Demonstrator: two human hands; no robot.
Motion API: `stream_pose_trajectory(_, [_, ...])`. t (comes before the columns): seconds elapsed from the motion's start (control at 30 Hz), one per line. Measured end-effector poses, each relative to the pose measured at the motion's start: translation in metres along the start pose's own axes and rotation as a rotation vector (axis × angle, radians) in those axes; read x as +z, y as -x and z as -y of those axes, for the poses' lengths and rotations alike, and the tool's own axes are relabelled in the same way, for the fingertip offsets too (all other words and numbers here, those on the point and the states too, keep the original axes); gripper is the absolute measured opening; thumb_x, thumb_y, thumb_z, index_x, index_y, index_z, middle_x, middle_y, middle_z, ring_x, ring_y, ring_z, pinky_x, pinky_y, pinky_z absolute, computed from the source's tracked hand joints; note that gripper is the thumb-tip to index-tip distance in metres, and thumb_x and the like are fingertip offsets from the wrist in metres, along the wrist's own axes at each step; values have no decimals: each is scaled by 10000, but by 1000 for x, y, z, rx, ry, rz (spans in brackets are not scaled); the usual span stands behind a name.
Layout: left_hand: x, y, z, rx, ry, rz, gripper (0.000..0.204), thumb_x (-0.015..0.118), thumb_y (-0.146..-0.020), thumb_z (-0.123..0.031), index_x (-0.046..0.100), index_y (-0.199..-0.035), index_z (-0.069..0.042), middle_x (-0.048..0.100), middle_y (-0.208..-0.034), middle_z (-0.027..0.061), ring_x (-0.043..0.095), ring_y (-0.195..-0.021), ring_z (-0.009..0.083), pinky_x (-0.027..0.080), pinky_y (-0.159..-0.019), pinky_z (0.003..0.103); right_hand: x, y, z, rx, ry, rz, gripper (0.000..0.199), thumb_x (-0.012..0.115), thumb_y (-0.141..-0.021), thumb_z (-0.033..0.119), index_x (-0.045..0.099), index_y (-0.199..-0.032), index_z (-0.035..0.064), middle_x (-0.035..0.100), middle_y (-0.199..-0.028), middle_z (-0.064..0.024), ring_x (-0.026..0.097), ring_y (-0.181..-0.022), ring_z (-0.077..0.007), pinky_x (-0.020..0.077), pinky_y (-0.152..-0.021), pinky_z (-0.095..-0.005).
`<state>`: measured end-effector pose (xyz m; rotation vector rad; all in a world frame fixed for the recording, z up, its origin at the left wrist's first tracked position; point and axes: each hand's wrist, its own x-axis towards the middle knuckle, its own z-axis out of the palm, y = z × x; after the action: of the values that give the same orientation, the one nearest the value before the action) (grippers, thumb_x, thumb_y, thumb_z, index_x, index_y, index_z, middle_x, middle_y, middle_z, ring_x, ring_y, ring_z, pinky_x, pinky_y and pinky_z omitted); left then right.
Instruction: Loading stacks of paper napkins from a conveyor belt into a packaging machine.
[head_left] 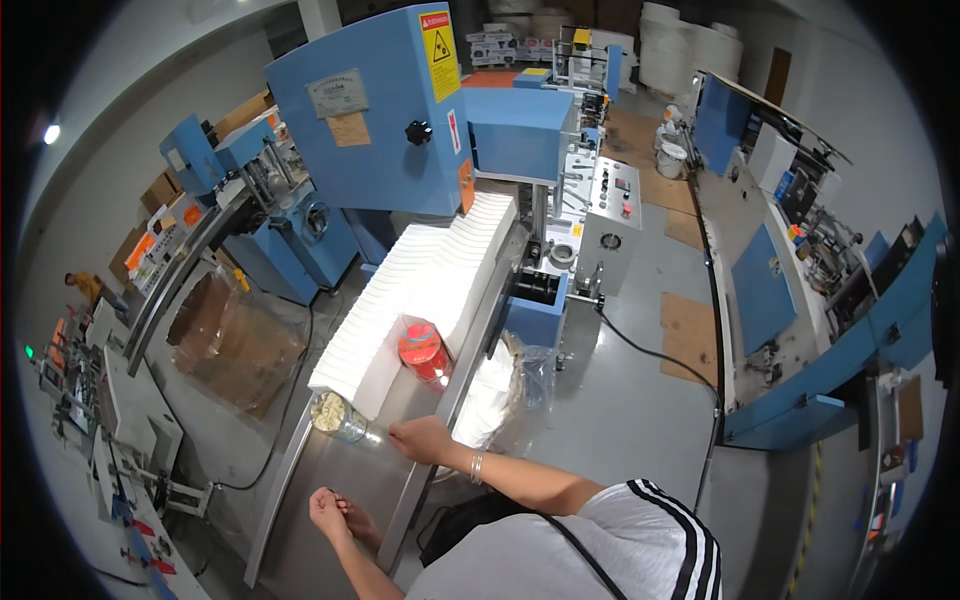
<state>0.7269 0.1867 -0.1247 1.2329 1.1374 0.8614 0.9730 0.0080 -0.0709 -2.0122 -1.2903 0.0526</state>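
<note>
Steel chute: stainless tray [330, 480] running from the blue machine [380, 110] down toward the person; everything below is placed from it.
Paper stack: white folded tissue [420, 290] lying along the chute in a long ridged row, its near end just above the hands.
Right hand: right hand [420, 438] resting on the chute's right rail just below the stack's end, fingers curled, nothing gripped that I can see; a bracelet on the wrist.
Left hand: left hand [330, 512] lower on the chute bed, fingers loosely bent, holding nothing.
Glass jar: clear jar [338, 416] lying on its side on the chute, against the stack's near corner, just left of the right hand.
Red tin: round red tin [424, 350] upright in a clear wrap, at the stack's right edge.
Doing it well: to my eye, both palms should close on the stack's end squarely so the folds stay aligned, with jar and tin kept off the paper.
Warning sign: yellow panel with a black triangle [438, 55], top right of the machine's face.
Plates: grey plate [338, 92] and tan label [349, 128] left of the sign.
Bag: clear plastic bag [505, 385] of white paper, right of the chute.
</note>
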Motion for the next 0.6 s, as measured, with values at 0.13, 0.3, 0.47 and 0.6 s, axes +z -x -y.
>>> stream_pose_trajectory(0.13, [1, 1, 0, 2, 1, -16, 71, 551, -1000, -85, 601, -999, -35, 604, -706, 20, 515, -507, 64, 426, -422, 193, 0, 0, -2, -4, -24, 12, 181, 597, -913, 291, 655, -887, 122, 662, -709, -118, 659, -663, -350, 498, -574, -479])
stream_pose_trajectory(0.3, [-1, 3, 0, -1, -11, -41, 74, 547, -1004, -92, 602, -1009, -43, 616, -711, 18, 518, -506, 62, 424, -423, 190, 1, -4, -3, 8, -25, 111, 183, 592, -914, 293, 665, -899, 125, 676, -724, -116, 667, -676, -352, 506, -590, -480])
stream_pose_trajectory(0.47, [-3, 7, 0, 1, 19, -88, 87, 546, -1009, -106, 608, -1024, -47, 625, -707, 30, 539, -510, 74, 459, -447, 207, -1, -17, -8, 9, 99, 445, 245, 595, -887, 346, 694, -914, 124, 705, -780, -120, 686, -732, -352, 530, -661, -487])
stream_pose_trajectory(0.6, [-5, 7, -4, -9, 32, -122, 75, 538, -1003, -91, 599, -997, -49, 624, -706, 35, 547, -514, 89, 452, -445, 210, -8, -32, -20, -103, -16, 733, 281, 624, -834, 382, 728, -899, 130, 727, -847, -114, 697, -806, -341, 546, -711, -471])
